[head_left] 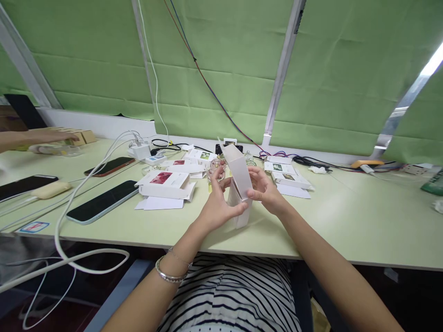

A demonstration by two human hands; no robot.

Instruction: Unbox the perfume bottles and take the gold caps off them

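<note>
Between my two hands a white cardboard box (239, 173) stands near the table's front edge, its upper flap part folded over at a slant. My left hand (219, 203) grips the box's left side, thumb in front and fingers behind. On the right side my right hand (265, 189) pinches the box near the crease, its thumb on the front face. Flattened white cartons with a red picture (164, 182) lie to the left. More cartons with small green and brown pictures (287, 171) lie to the right. Just behind the box are clear round glass-like items (217, 168), partly hidden.
Phones (104, 202) and a tangle of white cables (69, 207) lie on the left of the table (346, 221). Another person's hand (51, 137) reaches over small tan boxes (83, 137) at far left. Black cables (311, 161) run along the back, by an orange-yellow object (367, 163).
</note>
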